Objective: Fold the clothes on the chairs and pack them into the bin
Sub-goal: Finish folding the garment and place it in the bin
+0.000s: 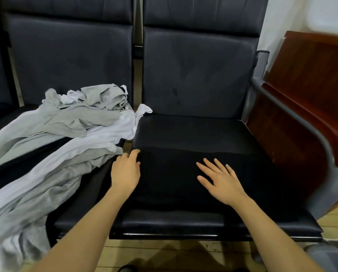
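A black garment (252, 173) lies spread flat on the seat of the right-hand black chair (183, 130). My left hand (126, 171) rests at the garment's left edge, its fingertips curled over the far left corner. My right hand (220, 180) lies flat on the middle of the garment with its fingers spread. A heap of grey and white clothes (66, 138) covers the seat of the left chair and hangs over its front edge. No bin is clearly in view.
A dark red wooden piece of furniture (305, 107) stands close against the chair's grey armrest (293, 112) on the right. Wooden floor (164, 254) shows below the seats. A grey object (329, 256) sits at the bottom right corner.
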{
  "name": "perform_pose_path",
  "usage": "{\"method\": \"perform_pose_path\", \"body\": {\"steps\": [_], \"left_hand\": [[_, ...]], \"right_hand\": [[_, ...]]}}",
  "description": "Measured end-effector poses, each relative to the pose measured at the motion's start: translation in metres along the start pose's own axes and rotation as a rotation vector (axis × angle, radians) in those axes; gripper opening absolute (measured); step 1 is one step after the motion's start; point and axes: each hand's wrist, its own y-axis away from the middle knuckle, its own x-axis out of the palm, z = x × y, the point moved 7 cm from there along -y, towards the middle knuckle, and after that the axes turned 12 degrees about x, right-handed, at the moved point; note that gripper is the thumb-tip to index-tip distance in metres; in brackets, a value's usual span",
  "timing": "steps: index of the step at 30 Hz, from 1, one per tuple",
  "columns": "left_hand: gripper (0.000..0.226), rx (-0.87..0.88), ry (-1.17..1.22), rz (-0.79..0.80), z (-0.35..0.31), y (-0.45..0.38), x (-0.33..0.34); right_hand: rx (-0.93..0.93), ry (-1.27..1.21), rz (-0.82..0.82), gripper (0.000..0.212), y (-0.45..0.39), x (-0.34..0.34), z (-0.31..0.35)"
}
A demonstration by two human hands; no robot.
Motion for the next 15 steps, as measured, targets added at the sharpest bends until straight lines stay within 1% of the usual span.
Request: {"method": "perform_pose_path", "body": {"steps": [1,3,5,6,9,11,13,15], "left_hand": [[0.038,0.004,0.022,-0.018,0.001,0.000,-0.002],[0.035,-0.008,0.186,-0.088,0.003,0.000,-0.010],[0.035,0.044,0.353,-0.171,-0.003,0.000,-0.023],[0.036,0.088,0.393,-0.209,-0.009,0.000,-0.031],[0.038,0.184,0.430,-0.303,-0.028,0.001,-0.057],[0.040,0.230,0.389,-0.335,-0.042,0.005,-0.071],[0.040,0.263,0.351,-0.351,-0.054,0.009,-0.079],[0.040,0.297,0.346,-0.354,-0.068,0.013,-0.082]], "right_hand": [[0.004,-0.007,-0.001,0.053,0.000,0.000,0.000],[0.014,-0.012,0.000,0.053,0.001,0.001,0.002],[0.022,-0.004,0.011,0.054,0.002,0.003,0.011],[0.018,0.001,0.016,0.054,0.002,0.006,0.019],[-0.012,-0.018,0.006,0.055,0.004,0.012,0.049],[-0.032,-0.061,-0.010,0.055,0.006,0.014,0.067],[-0.052,-0.144,-0.036,0.053,0.009,0.012,0.078],[-0.062,-0.311,-0.078,0.045,0.013,0.003,0.079]]}}
